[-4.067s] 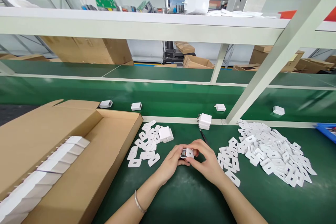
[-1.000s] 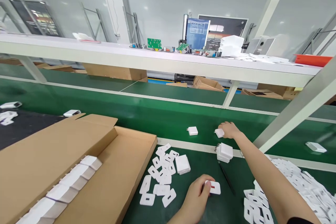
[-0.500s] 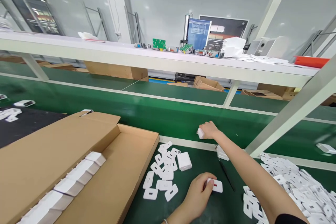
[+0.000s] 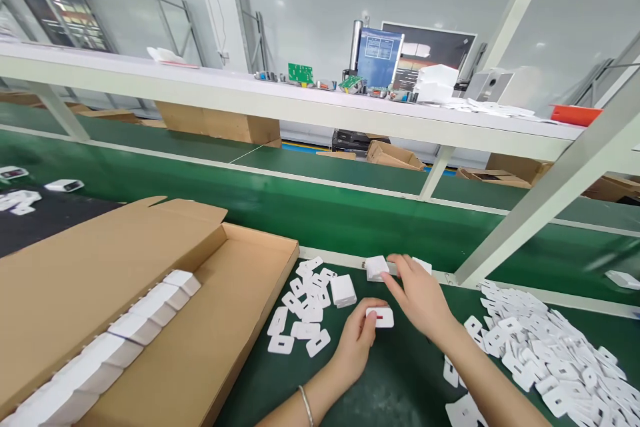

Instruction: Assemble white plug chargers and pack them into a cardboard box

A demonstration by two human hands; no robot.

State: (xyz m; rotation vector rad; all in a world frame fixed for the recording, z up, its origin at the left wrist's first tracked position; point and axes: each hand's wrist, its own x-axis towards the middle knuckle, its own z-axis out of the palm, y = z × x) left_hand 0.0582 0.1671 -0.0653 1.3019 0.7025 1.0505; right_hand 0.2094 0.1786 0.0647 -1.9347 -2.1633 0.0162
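My left hand pinches a small white plastic plate with a slot and a red mark in it. Just beyond it, a white block-shaped plastic housing rests by the pale rail. My right hand is at that housing's right side, thumb and fingers apart; the thumb is at its corner, and whether it touches is unclear. A second white housing is partly hidden behind the right hand. Left of my hands lie a stack of white squarish pieces and several loose slotted plates.
An open cardboard box with a row of white housings stands at left. A big heap of white plates covers the right. Beyond the rail runs a green conveyor belt, under a white shelf; a slanted post stands right.
My right hand has come back from over the belt, and the housing it held now sits by the rail with the fingers parted. The left hand keeps its plate. The view has shifted slightly.
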